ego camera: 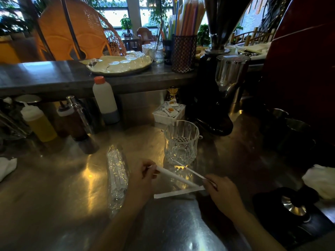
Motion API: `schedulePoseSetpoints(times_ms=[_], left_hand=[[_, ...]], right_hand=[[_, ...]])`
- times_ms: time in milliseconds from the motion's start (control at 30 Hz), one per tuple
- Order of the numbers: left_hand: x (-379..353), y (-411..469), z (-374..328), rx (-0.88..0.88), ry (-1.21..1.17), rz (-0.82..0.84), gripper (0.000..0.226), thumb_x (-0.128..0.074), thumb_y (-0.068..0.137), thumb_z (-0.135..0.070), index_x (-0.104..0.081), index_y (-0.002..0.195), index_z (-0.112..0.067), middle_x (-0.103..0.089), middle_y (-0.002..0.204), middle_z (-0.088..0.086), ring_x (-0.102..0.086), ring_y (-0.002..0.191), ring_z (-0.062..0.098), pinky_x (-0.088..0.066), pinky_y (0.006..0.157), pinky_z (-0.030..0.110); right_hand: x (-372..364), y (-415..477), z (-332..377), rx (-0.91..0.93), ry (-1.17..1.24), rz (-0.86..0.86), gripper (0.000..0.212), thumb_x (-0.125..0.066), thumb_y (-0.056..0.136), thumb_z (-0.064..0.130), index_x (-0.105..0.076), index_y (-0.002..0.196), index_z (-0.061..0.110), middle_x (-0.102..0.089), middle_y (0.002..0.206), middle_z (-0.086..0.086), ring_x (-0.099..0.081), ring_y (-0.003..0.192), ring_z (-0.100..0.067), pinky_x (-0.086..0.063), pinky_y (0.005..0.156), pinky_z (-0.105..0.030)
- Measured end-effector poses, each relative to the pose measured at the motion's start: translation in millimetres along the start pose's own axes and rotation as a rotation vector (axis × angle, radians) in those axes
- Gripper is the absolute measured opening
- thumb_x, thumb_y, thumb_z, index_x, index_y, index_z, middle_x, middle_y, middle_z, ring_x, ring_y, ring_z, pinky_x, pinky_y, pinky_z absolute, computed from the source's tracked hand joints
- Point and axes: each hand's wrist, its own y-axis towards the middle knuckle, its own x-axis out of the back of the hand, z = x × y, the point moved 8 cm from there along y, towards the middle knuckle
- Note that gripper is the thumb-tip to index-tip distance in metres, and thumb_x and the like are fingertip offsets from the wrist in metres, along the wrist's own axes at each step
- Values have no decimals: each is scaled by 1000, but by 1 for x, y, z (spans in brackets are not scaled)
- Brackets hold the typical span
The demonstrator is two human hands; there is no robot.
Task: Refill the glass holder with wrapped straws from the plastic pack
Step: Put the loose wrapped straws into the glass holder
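A cut-crystal glass holder (181, 142) stands upright on the steel counter, with nothing inside it that I can see. The clear plastic pack of wrapped straws (117, 178) lies flat to its lower left. My left hand (143, 180) pinches the upper left end of a white wrapped straw (175, 176) that slants down to the right. My right hand (223, 192) grips the right ends of the straws, where they meet. A thinner straw (190, 170) runs up toward the holder's base. A third straw (179, 193) lies nearly flat on the counter.
A white basket of sachets (169, 113) sits behind the holder. A coffee grinder (215, 91) stands at the right. Squeeze bottles (39, 122) and a white bottle (106, 100) line the left back. White cloths (319, 180) and a black tamper mat (293, 211) lie at the right.
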Motion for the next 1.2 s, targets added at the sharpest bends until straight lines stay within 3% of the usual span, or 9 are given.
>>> schedulePoseSetpoints(times_ms=[133,300,400,500,633,800,933,1033,1200], left_hand=[[11,9,-19,-67,-17,-2,37,-55,87,-3,-62,75,-38,-65,79,-5,-67,71,11,-55,60,17],[16,22,-52,-164,54,-64,31,-60,84,-4,-58,76,-34,-65,79,-4,-66,71,15,-55,60,13],[17,33,-80,-264,135,-90,24,-59,84,-4,-60,78,-27,-61,78,-11,-64,70,5,-49,62,5],[18,46,-116,-388,220,-120,12,-56,86,-8,-61,88,-19,-56,79,-18,-59,74,-9,-46,65,3],[21,66,-173,-563,229,-172,14,-54,87,-8,-56,92,-21,-59,86,-8,-57,77,-3,-47,72,6],[15,86,-226,-778,319,-251,6,-57,85,-8,-62,87,-6,-56,80,-3,-50,70,-6,-37,72,-1],[-10,112,-216,-737,393,-135,8,-54,87,-11,-61,88,-6,-57,82,0,-53,72,9,-42,67,14],[-32,133,-186,-660,474,-43,8,-54,88,-14,-61,89,-10,-58,82,-1,-55,74,13,-45,68,25],[-63,157,-128,-570,654,61,6,-53,89,-24,-58,86,-21,-54,78,-10,-51,67,2,-37,61,14]], right_hand=[[19,3,5,-79,376,-93,29,-67,78,1,-67,73,30,-66,62,18,-59,63,6,-40,56,-3],[28,14,19,-151,748,-86,27,-58,85,-2,-64,73,21,-65,55,5,-55,46,-4,-45,47,-13],[53,30,41,-54,672,-149,31,-57,87,6,-60,61,22,-60,53,9,-51,47,-1,-40,49,-8],[82,50,63,36,602,-207,21,-58,86,7,-65,73,20,-60,57,10,-57,60,4,-43,57,-5],[123,84,82,106,511,-315,14,-52,90,14,-61,79,12,-54,64,7,-54,57,5,-42,52,-6],[154,125,100,183,462,-421,22,-51,92,19,-57,77,5,-51,59,4,-49,47,1,-36,43,-8],[133,155,97,137,385,-351,28,-50,92,26,-56,77,4,-56,61,-6,-47,47,-2,-35,42,-12],[101,172,86,81,294,-238,26,-50,92,29,-55,78,9,-61,66,-12,-56,55,-18,-45,51,-33],[56,193,68,7,7,-95,25,-48,92,35,-49,71,21,-54,60,3,-54,56,-15,-43,55,-32]])
